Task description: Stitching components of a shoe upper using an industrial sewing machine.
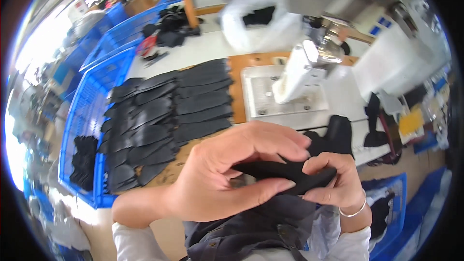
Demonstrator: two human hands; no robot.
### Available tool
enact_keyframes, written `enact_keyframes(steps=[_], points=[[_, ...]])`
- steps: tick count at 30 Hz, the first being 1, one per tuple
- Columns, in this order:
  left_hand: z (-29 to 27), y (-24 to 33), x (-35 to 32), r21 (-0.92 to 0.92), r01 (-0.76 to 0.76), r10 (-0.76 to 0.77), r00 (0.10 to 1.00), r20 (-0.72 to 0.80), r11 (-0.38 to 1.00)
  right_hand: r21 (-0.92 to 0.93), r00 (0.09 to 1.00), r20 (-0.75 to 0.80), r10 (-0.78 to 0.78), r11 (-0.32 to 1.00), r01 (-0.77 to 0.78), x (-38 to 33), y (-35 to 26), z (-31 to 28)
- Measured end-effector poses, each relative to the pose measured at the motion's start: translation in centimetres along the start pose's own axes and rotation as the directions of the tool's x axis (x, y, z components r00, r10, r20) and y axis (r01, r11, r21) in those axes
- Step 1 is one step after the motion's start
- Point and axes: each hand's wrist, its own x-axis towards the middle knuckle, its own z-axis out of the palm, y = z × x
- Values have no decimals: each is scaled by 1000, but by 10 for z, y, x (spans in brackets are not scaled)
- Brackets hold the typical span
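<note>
Two hands [227,174] [333,179] on one black fabric piece [285,173]

I see both hands raised close below the camera, meeting at centre. Left hand [227,174] large in view, fingers curled over the top, thumb stretched beneath, pinching. Left forearm bare, entering from lower left. Right hand [333,179] closed in a loose fist, knuckles outward, thin bangle at the wrist, white sleeve below.
</note>
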Motion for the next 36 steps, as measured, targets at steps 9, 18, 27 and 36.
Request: enact_keyframes(steps=[9,18,27,36], points=[[71,-61,-24,-15,498,-411,732,543,867,-204,960,179,215,963,-177,-63,-2,-67],[50,-72,-9,266,416,-493,761,422,870,-254,940,-89,328,905,-340,-34,8,-51],[23,-59,43,374,473,-565,803,189,798,-523,943,-187,275,785,-332,-14,-18,-66],[30,-74,38,487,431,-563,810,162,760,-525,939,-92,333,785,-329,-5,-7,-61]])
